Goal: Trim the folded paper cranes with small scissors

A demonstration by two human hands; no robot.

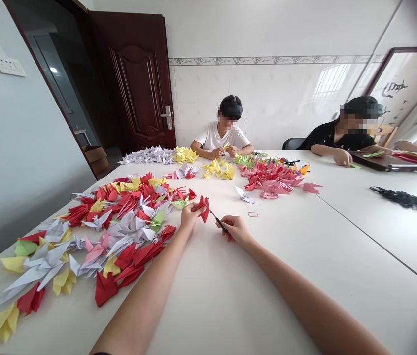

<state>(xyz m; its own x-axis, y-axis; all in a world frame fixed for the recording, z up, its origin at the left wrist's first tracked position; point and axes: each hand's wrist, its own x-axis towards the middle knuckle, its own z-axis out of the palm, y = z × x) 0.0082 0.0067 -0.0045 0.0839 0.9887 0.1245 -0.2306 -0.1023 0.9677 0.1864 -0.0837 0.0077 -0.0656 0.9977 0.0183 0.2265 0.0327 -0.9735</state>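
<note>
My left hand (192,215) pinches a red folded-paper crane (204,209) above the table's middle. In my right hand (235,230) is a slim tool with a black handle (222,226) and a thin metal shaft. The shaft's far end meets the red crane; its exact kind is too small to make out. A large spread of red, white, yellow, pink and green paper cranes (130,224) lies beside my left forearm. Just beyond my hands rests a single white crane (245,195).
Pink cranes (273,177) and yellow cranes (219,169) lie farther back on the white table (290,276). A person in white (223,135) sits opposite, folding yellow paper. Another in black (330,133) works by a dark tray (389,161). A black bundle (406,198) lies right.
</note>
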